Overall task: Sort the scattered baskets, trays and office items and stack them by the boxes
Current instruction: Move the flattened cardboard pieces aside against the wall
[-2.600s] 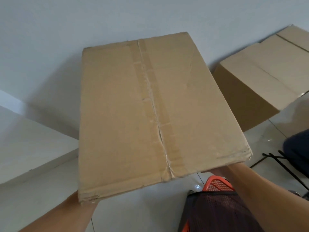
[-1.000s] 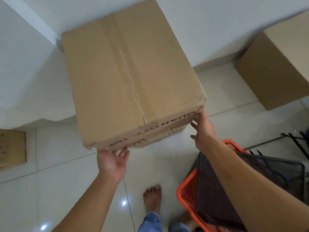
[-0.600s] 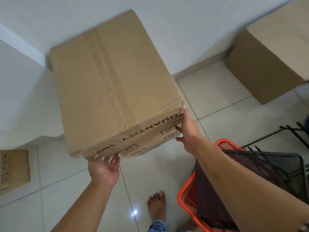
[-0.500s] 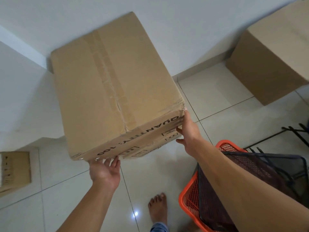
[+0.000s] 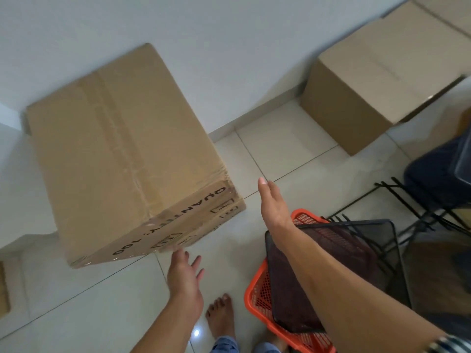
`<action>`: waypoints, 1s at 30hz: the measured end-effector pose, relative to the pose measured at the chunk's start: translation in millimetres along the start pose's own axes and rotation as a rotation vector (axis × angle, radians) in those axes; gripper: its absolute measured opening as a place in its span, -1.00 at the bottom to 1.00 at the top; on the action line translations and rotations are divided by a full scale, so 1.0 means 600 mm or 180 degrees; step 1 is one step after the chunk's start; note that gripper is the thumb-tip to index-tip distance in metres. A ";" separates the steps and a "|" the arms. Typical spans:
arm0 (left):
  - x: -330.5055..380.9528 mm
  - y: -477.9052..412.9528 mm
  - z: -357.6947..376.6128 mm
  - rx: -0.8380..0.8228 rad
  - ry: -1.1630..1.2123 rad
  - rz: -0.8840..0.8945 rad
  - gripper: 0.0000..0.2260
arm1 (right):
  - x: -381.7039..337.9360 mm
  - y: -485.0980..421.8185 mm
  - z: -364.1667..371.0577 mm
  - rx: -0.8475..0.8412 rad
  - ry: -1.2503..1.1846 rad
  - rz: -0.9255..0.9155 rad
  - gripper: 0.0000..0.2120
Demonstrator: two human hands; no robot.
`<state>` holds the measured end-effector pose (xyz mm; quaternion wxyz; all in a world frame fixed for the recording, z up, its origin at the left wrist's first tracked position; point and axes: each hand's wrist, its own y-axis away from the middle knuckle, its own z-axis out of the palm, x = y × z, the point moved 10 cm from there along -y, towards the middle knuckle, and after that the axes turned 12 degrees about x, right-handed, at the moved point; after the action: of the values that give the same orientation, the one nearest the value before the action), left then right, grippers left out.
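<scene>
Left hand (image 5: 184,278) is held open, fingers (image 5: 178,257) spread and straight, tips at the lower front edge of the cardboard box (image 5: 122,154); contact cannot be told. Right hand (image 5: 274,207) is held flat, nothing grasped, apart from the box. Box is set against the wall (image 5: 229,47). Orange basket (image 5: 260,294) with black mesh tray (image 5: 356,250) is seen behind the right forearm.
</scene>
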<state>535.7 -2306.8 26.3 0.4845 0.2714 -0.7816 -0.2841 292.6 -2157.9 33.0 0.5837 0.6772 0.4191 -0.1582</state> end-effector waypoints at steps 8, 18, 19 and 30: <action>0.049 0.210 0.205 -0.1273 -0.1983 0.1656 -0.50 | 0.001 0.018 -0.172 0.0531 0.0425 -0.0155 -0.23; 0.093 0.388 0.399 -0.1620 -0.2831 0.2758 -0.47 | -0.025 -0.020 -0.381 0.1058 0.0414 -0.0249 -0.18; 0.094 0.400 0.417 -0.1637 -0.2872 0.2822 -0.47 | -0.032 -0.029 -0.397 0.1088 0.0397 -0.0249 -0.18; 0.122 0.475 0.658 -0.2066 -0.3228 0.3144 -0.43 | -0.113 -0.181 -0.501 0.1394 0.0319 -0.0214 -0.18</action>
<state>105.6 -2089.6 126.2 0.1934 -0.4267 -0.8157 -0.3394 87.8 -1909.6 90.1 0.3956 0.7805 0.4254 -0.2310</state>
